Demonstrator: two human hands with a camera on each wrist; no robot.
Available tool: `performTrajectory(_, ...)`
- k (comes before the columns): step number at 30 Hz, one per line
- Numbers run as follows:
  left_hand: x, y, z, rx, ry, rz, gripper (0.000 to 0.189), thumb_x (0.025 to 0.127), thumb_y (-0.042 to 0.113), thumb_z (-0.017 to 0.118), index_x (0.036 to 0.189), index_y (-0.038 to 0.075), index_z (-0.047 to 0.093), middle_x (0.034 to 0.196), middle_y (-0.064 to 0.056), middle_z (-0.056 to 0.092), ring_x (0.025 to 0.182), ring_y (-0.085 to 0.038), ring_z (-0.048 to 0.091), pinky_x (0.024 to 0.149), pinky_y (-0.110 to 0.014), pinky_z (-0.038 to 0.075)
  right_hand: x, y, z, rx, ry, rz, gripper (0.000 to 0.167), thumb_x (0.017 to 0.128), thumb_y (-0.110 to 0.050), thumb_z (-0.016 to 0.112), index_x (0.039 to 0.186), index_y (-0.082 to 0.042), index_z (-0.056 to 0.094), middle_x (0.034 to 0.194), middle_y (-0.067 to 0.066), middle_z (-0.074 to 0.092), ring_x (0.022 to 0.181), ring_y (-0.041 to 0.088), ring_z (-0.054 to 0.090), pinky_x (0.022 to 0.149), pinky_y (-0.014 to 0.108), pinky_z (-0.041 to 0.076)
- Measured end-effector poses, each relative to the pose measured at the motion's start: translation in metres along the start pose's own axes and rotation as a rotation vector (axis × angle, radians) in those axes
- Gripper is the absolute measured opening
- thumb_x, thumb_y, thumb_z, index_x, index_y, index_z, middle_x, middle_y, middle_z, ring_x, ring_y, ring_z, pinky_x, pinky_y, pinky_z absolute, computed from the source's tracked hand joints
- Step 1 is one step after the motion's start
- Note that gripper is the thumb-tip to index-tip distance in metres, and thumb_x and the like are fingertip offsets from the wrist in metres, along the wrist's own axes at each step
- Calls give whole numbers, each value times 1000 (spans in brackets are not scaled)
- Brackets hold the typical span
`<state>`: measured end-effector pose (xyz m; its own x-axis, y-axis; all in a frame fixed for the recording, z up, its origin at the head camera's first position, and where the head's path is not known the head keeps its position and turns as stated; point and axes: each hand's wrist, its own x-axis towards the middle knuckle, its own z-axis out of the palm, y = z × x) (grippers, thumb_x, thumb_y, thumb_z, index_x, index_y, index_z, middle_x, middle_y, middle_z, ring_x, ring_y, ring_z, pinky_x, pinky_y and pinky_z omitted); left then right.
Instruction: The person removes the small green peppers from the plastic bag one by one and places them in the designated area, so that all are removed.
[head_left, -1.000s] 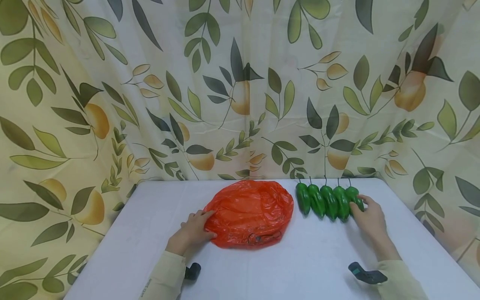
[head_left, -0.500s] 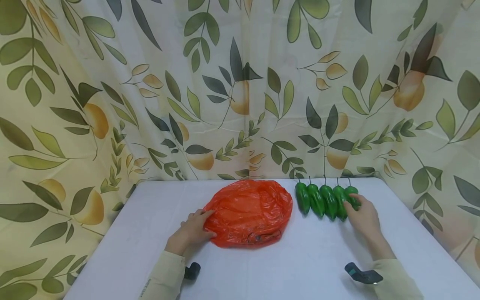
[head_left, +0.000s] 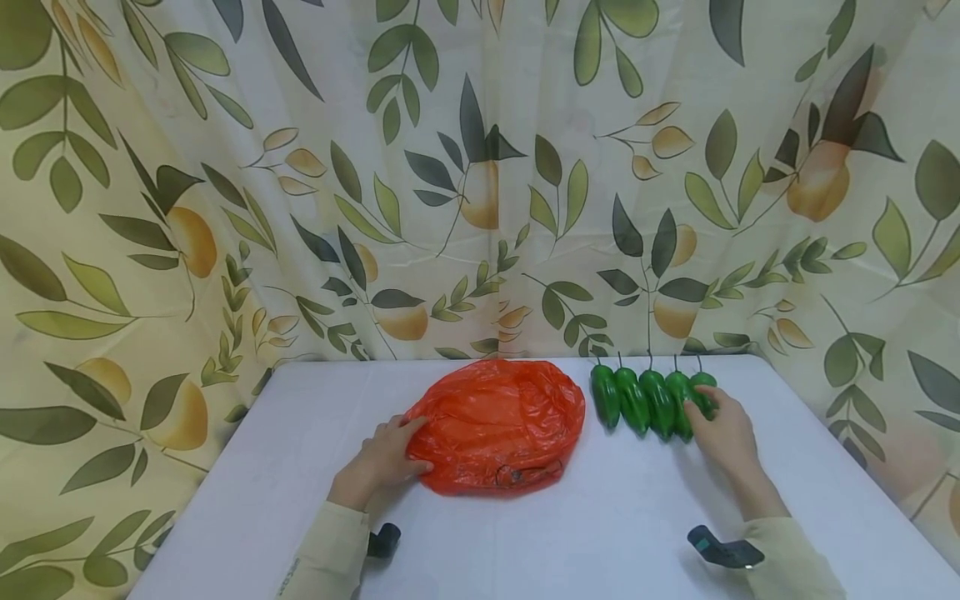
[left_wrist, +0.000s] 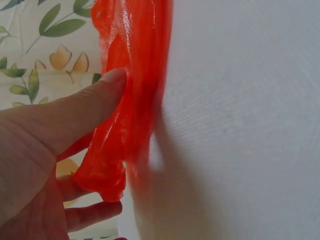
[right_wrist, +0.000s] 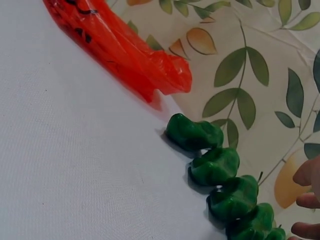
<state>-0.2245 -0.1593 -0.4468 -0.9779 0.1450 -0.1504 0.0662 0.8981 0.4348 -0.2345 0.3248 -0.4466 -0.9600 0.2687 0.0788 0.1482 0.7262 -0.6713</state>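
A crumpled red plastic bag lies flattened at the middle of the table in the head view. My left hand holds its left end. In the left wrist view the thumb lies on the near side of the bag, with fingers behind it. Several glossy green peppers with thin stems lie in a row to the bag's right. My right hand grips the rightmost pepper, thumb on its left side and fingers over its right, covering much of it. Fingertips show at the right wrist view's edge.
A white cloth covers the table. Behind it hangs a curtain printed with leaves and fruit. Dark wrist devices jut out near both sleeves.
My right hand has shifted slightly left along with the rightmost pepper, which now sits closer to its neighbour. The left hand and the bag have barely moved.
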Motion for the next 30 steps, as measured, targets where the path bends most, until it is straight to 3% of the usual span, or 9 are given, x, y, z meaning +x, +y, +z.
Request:
performTrajectory(8, 0, -1, -4, -7, 12, 6, 81, 84, 38, 81, 154, 25, 43, 153, -12, 46, 135, -35, 45, 102, -65, 50, 0, -5, -1, -2, -12, -2, 56, 105, -25, 46, 148, 9, 36, 148, 42, 36, 132, 61, 39, 108, 71, 37)
performTrajectory(30, -1, 3, -11, 13, 28, 38, 78, 88, 38, 77, 155, 23, 42, 153, -17, 45, 136, -38, 44, 103, -67, 47, -5, -16, 7, 1, -16, -127, 55, 105, -25, 49, 145, 11, 40, 146, 43, 38, 126, 62, 44, 100, 71, 44)
